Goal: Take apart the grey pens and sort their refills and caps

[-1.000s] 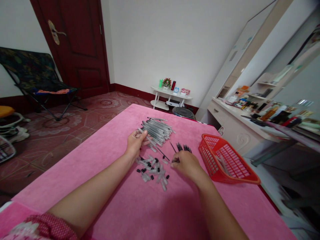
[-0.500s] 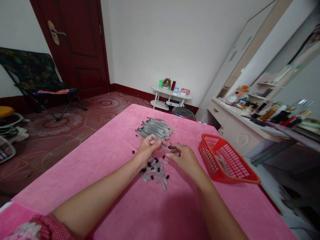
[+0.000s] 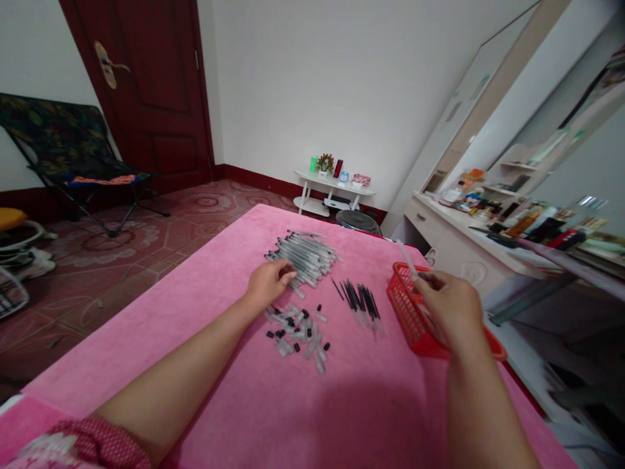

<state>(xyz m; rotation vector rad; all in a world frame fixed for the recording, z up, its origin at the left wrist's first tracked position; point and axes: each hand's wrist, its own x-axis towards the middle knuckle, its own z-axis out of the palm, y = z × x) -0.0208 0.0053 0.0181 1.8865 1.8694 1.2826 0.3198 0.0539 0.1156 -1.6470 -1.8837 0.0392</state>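
Note:
My left hand (image 3: 271, 281) is at the near left edge of a pile of grey, clear-bodied pens (image 3: 310, 254). Its fingers are closed around the end of one pen (image 3: 297, 291), partly covered by the hand. Over the red basket (image 3: 415, 326), my right hand (image 3: 450, 305) pinches a clear pen barrel (image 3: 407, 258) that points up and away. Loose clear pen caps (image 3: 312, 345) and small black plugs (image 3: 297, 348) lie scattered in front of the pile. Between the pile and the basket lies a group of thin black-and-clear refills (image 3: 361, 301).
A pink cloth (image 3: 234, 365) covers the table. To the right stands a dressing table (image 3: 439, 228) crowded with bottles. Behind are a low white stand (image 3: 305, 176) and a dark round stool (image 3: 359, 220). A folding chair (image 3: 63, 150) is at the left.
My hands have moved apart. My right hand has gone right to above the basket with the barrel, uncovering the refills. My left hand has shifted left and let go of the barrel.

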